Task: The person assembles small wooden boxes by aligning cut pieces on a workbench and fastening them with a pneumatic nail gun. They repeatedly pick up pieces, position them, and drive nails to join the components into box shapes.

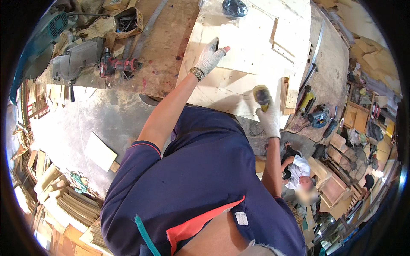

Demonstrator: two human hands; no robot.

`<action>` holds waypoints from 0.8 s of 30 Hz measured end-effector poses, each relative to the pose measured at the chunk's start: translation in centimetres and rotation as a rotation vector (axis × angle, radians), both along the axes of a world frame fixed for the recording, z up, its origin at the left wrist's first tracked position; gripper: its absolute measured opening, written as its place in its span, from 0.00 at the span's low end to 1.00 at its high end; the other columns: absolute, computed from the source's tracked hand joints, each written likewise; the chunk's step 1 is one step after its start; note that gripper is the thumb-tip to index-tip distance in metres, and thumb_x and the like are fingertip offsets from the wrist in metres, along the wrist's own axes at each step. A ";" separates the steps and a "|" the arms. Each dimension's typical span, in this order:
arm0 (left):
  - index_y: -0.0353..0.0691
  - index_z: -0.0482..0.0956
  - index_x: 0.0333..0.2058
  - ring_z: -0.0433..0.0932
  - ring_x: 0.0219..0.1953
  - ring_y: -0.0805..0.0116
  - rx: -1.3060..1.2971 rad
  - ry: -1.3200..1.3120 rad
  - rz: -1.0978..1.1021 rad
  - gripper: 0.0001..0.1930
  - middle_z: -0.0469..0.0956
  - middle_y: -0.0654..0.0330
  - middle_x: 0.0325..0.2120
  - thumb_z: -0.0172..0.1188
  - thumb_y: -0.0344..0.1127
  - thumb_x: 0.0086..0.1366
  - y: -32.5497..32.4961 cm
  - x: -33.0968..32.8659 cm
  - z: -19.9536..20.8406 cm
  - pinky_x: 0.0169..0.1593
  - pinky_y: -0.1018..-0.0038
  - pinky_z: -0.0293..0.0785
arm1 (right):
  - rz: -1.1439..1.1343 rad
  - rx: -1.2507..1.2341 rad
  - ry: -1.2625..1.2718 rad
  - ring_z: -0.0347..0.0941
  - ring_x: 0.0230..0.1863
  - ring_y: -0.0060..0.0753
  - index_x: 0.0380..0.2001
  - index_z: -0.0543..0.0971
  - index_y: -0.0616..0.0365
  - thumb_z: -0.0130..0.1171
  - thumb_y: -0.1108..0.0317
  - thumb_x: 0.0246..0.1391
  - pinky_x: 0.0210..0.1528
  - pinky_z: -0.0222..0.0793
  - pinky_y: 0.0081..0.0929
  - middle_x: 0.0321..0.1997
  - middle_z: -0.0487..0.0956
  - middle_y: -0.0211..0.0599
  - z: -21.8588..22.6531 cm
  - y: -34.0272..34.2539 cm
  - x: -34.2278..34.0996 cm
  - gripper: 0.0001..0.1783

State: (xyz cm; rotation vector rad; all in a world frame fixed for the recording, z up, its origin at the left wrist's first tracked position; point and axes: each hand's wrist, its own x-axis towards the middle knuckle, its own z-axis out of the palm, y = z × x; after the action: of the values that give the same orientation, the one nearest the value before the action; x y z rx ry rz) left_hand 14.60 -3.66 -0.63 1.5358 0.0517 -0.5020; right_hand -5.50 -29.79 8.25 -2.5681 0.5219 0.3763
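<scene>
My left hand (209, 59), in a white knit glove with bare fingertips, lies at the left edge of a pale wooden panel (243, 51). Its thumb and fingers are spread apart, and it appears to hold nothing. That panel rests on a larger light wooden board (230, 91) on the bench. My right hand (270, 121), also gloved, is closed around a yellow-and-black hand tool (262, 96) over the board's near right part. Seen from above, the tool's exact kind and its working end are hidden.
Thin wooden strips (285, 94) stand by the board's right edge. A dark-wrapped bundle (234, 7) sits at the far side. Leftward are a red cordless drill (115, 64), a vise (79, 59) and a circular-bladed saw (36, 51). Another person (297, 170) is low at right.
</scene>
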 end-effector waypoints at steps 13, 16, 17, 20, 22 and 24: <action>0.17 0.58 0.75 0.71 0.74 0.48 0.029 -0.051 0.000 0.51 0.68 0.29 0.72 0.71 0.53 0.71 -0.4 0.4 -2.5 0.74 0.64 0.69 | -0.178 0.453 0.082 0.77 0.22 0.22 0.60 0.73 0.65 0.62 0.70 0.68 0.25 0.75 0.24 0.45 0.87 0.38 10.9 12.3 8.8 0.21; 0.17 0.59 0.74 0.72 0.74 0.47 0.007 -0.035 -0.025 0.50 0.70 0.30 0.71 0.71 0.54 0.71 -0.2 0.5 -2.7 0.74 0.63 0.68 | -0.189 0.453 0.085 0.77 0.21 0.21 0.60 0.73 0.66 0.62 0.70 0.67 0.24 0.75 0.24 0.43 0.86 0.38 10.2 13.1 9.2 0.21; 0.17 0.59 0.74 0.72 0.74 0.47 -0.006 -0.029 -0.024 0.50 0.70 0.30 0.71 0.71 0.54 0.71 -0.3 0.6 -2.8 0.74 0.63 0.68 | -0.186 0.449 0.096 0.77 0.21 0.21 0.60 0.73 0.66 0.62 0.71 0.67 0.23 0.75 0.24 0.42 0.86 0.38 9.9 13.3 9.3 0.21; 0.17 0.60 0.74 0.72 0.73 0.47 -0.022 -0.009 -0.007 0.50 0.70 0.30 0.71 0.71 0.54 0.71 -0.8 0.7 -3.5 0.74 0.62 0.68 | -0.194 0.450 0.099 0.78 0.20 0.22 0.61 0.72 0.67 0.60 0.72 0.67 0.23 0.76 0.24 0.42 0.86 0.39 9.2 13.6 9.5 0.21; 0.21 0.66 0.72 0.80 0.63 0.49 0.005 -0.105 0.092 0.47 0.79 0.35 0.61 0.72 0.55 0.70 -1.3 0.3 -4.0 0.66 0.62 0.74 | -0.204 0.436 0.095 0.78 0.20 0.22 0.61 0.72 0.67 0.59 0.73 0.67 0.23 0.76 0.24 0.42 0.86 0.39 8.9 13.7 9.7 0.22; 0.23 0.69 0.71 0.84 0.58 0.51 0.002 -0.118 0.126 0.46 0.84 0.38 0.57 0.72 0.56 0.69 -1.7 0.2 -4.3 0.63 0.62 0.77 | -0.205 0.413 0.105 0.78 0.20 0.22 0.61 0.72 0.67 0.59 0.73 0.67 0.23 0.76 0.24 0.42 0.86 0.39 8.7 13.8 9.7 0.22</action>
State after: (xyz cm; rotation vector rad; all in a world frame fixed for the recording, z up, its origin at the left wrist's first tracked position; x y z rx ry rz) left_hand 14.80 -5.32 -4.96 1.5500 0.0576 -0.3112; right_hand 4.24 -15.97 16.93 -2.0865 0.6621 0.4910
